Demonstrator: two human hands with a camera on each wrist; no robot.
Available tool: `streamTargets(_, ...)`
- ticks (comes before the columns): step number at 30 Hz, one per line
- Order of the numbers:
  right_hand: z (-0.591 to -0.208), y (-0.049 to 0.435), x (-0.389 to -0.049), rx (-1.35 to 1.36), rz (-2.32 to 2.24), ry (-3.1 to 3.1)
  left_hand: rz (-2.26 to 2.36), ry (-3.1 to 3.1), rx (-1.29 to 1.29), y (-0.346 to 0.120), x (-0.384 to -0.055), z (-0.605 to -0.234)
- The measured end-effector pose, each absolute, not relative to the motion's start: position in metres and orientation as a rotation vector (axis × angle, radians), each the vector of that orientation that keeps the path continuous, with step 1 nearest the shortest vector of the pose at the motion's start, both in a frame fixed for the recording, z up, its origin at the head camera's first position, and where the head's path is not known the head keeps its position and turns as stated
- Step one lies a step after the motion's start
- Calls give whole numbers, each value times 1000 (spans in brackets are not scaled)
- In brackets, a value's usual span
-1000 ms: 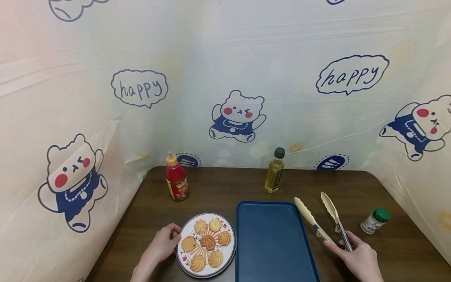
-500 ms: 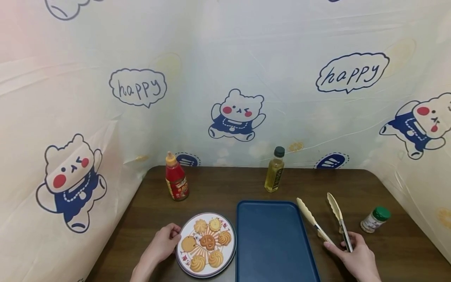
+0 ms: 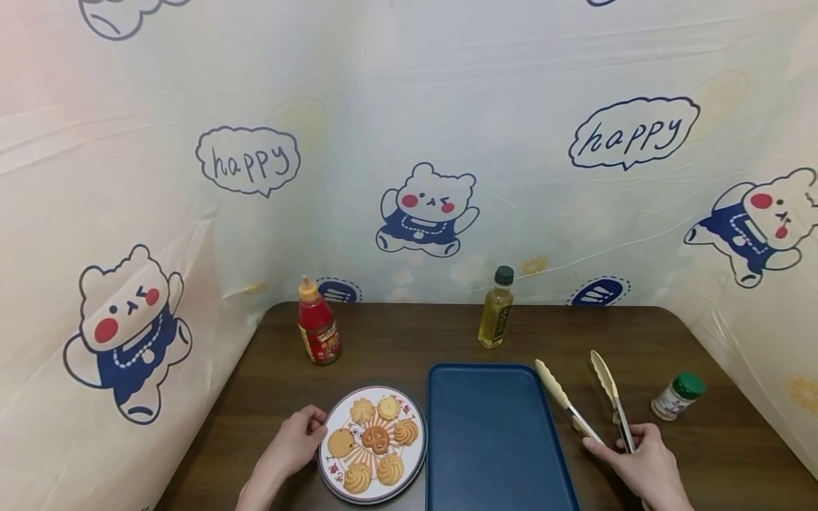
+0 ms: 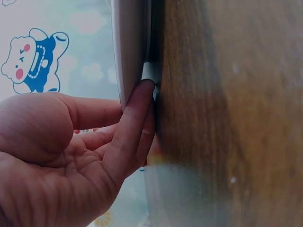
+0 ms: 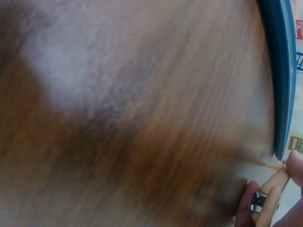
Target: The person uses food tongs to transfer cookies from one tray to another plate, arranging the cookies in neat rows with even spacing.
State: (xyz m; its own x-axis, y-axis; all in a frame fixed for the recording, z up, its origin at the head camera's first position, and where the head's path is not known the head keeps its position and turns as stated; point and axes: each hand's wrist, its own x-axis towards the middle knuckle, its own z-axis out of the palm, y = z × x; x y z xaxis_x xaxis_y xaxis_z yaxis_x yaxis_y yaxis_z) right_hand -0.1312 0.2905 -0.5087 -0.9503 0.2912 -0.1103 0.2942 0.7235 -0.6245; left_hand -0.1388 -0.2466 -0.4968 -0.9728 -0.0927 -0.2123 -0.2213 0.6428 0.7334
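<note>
In the head view my left hand is at the left edge of a round white plate with several cookies on it. The left wrist view shows thumb and fingers pinching the plate's rim, the thumb on top and fingertips under it. A second, darker rim lies beneath; whether it is another plate I cannot tell. On the right, my right hand holds tongs with pale scalloped heads spread apart, pointing away from me. Only part of the tongs shows in the right wrist view.
A dark blue tray lies between the plate and the tongs. Behind stand a red sauce bottle and an oil bottle. A green-capped jar is right of the tongs. A printed curtain surrounds the wooden table.
The heads of the tongs have spread slightly wider as the right hand shifted a little. The left hand and plate stay put.
</note>
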Motion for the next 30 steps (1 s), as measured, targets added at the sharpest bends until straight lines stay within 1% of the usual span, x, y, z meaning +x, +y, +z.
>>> streamTargets(6,-508,290,-130,510,-1064,2886,1193,2716,-259,-246,-137,-494)
streamTargets(12,-506,291,-129,461,-1043,2881,1180,2674,-295,-251,-137,-490)
streamTargets(18,-504,292,-128,401,-1033,2914,1017,2801,-285,-257,-138,-481)
streamTargets(26,-495,291,-134,309,-998,3059,1031,2926,-223,-258,-141,-455)
streamTargets(30,-485,288,-141,219,-955,3164,1089,2969,-102,-255,-146,-443)
